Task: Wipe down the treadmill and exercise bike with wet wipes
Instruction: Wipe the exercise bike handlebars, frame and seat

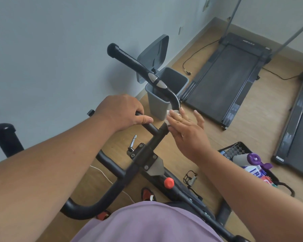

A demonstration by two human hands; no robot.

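Head view, exercise bike (143,154): the black frame is being shown in the near centre, its handlebar (142,67) rising toward the far left wall.
Head view, left hand (122,112): the crossbar left of the stem is being gripped, fingers curled over the tube and the thumb laid along it.
Head view, right hand (185,126): a white wet wipe (172,115) is being pressed against the lower bend of the handlebar, just right of the stem; the fingers are being held fairly straight and slightly spread, and whether the thumb is pinching the wipe cannot be told.
Head view, treadmill (229,79): the flat deck is being shown on the floor at the far right, well apart from both hands; a second dark deck is being cut off by the right edge.
Head view, bin (159,102): a grey bin with its lid raised is being shown beyond the handlebar, beside the wall.
Head view, basket (234,150): a black basket of supplies is being shown on the floor at the near right.
Progress, judged: the bike's handlebar is being wiped; whether other parts of the bike or the treadmill are done cannot be told from the picture.
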